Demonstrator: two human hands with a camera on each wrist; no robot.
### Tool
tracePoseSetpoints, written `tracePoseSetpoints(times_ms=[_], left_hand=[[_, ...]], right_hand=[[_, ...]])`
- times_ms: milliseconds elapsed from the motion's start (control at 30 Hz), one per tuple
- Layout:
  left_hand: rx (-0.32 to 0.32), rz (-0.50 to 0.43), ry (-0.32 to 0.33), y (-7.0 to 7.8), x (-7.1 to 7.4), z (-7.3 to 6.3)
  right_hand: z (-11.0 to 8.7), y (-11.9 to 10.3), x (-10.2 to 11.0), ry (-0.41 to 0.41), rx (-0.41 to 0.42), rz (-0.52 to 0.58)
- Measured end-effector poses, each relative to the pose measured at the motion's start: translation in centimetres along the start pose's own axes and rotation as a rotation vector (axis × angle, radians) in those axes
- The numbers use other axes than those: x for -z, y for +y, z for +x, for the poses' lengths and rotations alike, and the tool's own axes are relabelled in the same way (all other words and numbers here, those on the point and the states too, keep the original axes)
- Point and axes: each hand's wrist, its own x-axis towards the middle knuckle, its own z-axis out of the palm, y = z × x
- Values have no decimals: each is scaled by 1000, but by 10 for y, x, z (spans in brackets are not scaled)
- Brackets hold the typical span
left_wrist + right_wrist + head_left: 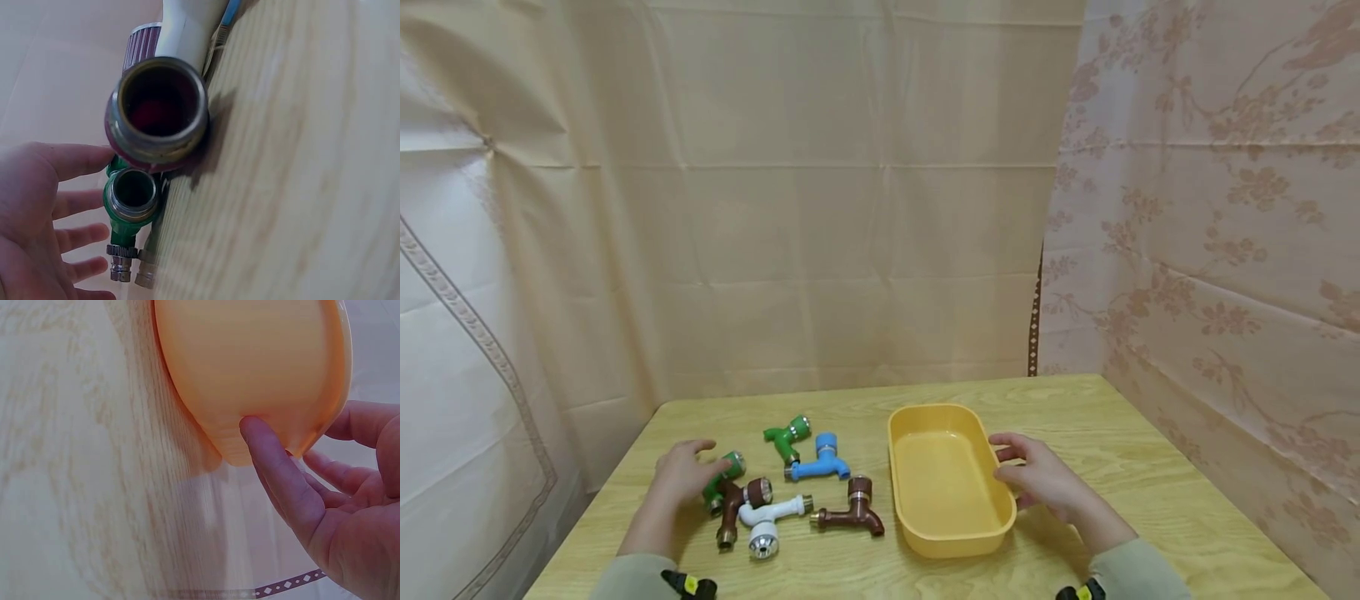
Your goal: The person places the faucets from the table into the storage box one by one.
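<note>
My left hand [682, 473] is beside a green tap [732, 464] at the left of the group, fingers spread. In the left wrist view the thumb tip meets the green tap [132, 195]; whether it touches cannot be told. A brown tap [730, 510] lies next to it, against a white tap [775, 511]. Farther back are another green tap [787, 435] and a blue tap [822, 467]; a second brown tap [853, 508] lies nearer the yellow tray [953, 547]. My right hand [1047, 479] touches the tray's right outer wall with loosely bent fingers.
The wooden table [1120, 467] carries everything. Behind it hangs a beige curtain [850, 225], and a flowered cloth [1225, 233] closes off the right side. A white cloth [460, 392] hangs at the left.
</note>
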Motion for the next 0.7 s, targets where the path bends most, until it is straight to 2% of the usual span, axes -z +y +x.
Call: tracePoseSetpoints(times_ms=[333, 700], left_hand=[[40, -24, -48, -4, 2, 3], [-1, -44, -80, -5, 1, 2]], right_hand=[[0, 1, 1, -13, 3, 16], [1, 1, 2, -10, -3, -3]])
